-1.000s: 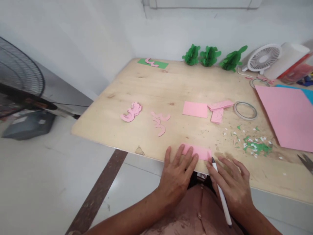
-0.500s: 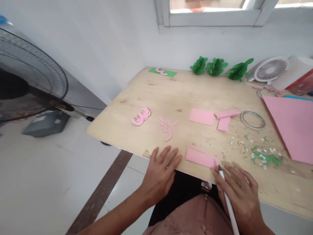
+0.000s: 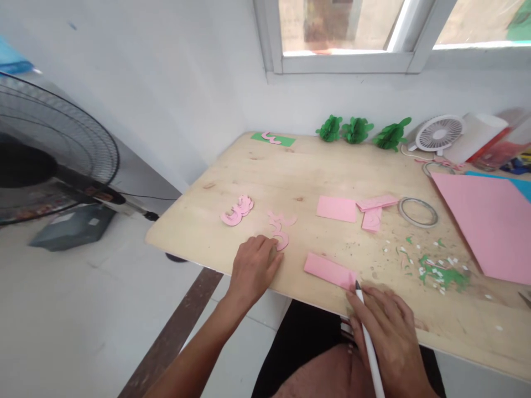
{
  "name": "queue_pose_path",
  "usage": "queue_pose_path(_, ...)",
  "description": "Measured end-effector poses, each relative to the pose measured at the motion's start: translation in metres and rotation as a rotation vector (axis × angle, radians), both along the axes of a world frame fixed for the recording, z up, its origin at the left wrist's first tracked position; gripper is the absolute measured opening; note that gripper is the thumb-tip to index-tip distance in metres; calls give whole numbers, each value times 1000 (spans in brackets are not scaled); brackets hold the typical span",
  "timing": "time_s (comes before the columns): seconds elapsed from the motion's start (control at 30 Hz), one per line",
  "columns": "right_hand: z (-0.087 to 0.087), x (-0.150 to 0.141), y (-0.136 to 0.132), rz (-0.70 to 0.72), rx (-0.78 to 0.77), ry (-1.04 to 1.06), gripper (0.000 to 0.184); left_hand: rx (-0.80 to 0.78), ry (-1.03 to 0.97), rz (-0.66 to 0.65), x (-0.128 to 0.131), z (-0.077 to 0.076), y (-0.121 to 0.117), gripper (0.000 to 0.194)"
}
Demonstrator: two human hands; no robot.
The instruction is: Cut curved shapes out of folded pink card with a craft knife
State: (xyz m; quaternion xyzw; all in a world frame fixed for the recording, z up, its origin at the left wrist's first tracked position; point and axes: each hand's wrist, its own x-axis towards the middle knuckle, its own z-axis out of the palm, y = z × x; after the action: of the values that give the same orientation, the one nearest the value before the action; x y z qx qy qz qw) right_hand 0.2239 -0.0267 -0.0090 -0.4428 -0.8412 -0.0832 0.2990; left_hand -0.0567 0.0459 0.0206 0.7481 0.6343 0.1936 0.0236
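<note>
My left hand [image 3: 254, 268] is at the table's front edge, fingers curled together and the thumb and index finger at the lower end of a curved pink paper cut-out [image 3: 282, 240]. A white pen [image 3: 368, 342] with a dark tip is held in my right hand [image 3: 385, 326]. Its tip points at the right end of a folded pink paper strip [image 3: 329, 271], beside my right fingers. To the left of the loose cut-out lies a small stack of scalloped pink cut-outs [image 3: 237, 211].
Farther back are a pink rectangle [image 3: 336, 209], folded pink pieces [image 3: 375, 205] and a tape roll [image 3: 418, 213]. Green and white scraps [image 3: 443, 273] lie right, near a large pink sheet [image 3: 493, 221]. Green paper shapes [image 3: 357, 130] and a small fan [image 3: 440, 134] line the wall.
My left hand has moved from lying spread near the pink strip to the curved cut-out, its fingers now curled. My right hand still holds the pen by the strip. The view has tilted upward.
</note>
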Motion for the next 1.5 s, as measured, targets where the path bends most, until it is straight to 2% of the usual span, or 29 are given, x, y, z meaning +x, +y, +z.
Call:
queue_pose_path(0.17,13,-11,5,-59,-40,81,44,-31,14,53,8,-4,13,5)
queue_pose_path(0.3,19,-14,16,-60,-38,105,46,-58,-21,86,11,-2,13,6)
queue_pose_path(0.53,17,-15,37,-90,5,92,33,-70,-119,115,14,1,8,5)
queue_pose_path(0.77,17,-19,44,-70,-126,162,29,-74,-258,121,19,-3,4,5)
queue_pose_path(0.9,17,-20,43,-52,-113,229,27,-98,-317,119,24,-2,1,7)
queue_pose_path(1.03,16,-25,39,-49,-149,309,27,-179,-539,142,27,0,-8,19)
queue_pose_path(1.27,19,-38,28,-80,-185,348,20,-330,-976,158,41,11,-26,21)
queue_pose_path(1.4,30,-34,27,-175,-155,358,18,-415,-1068,134,53,19,-34,24)
queue_pose_path(1.5,40,-33,25,-167,-238,451,17,-473,-1069,84,63,22,-40,25)
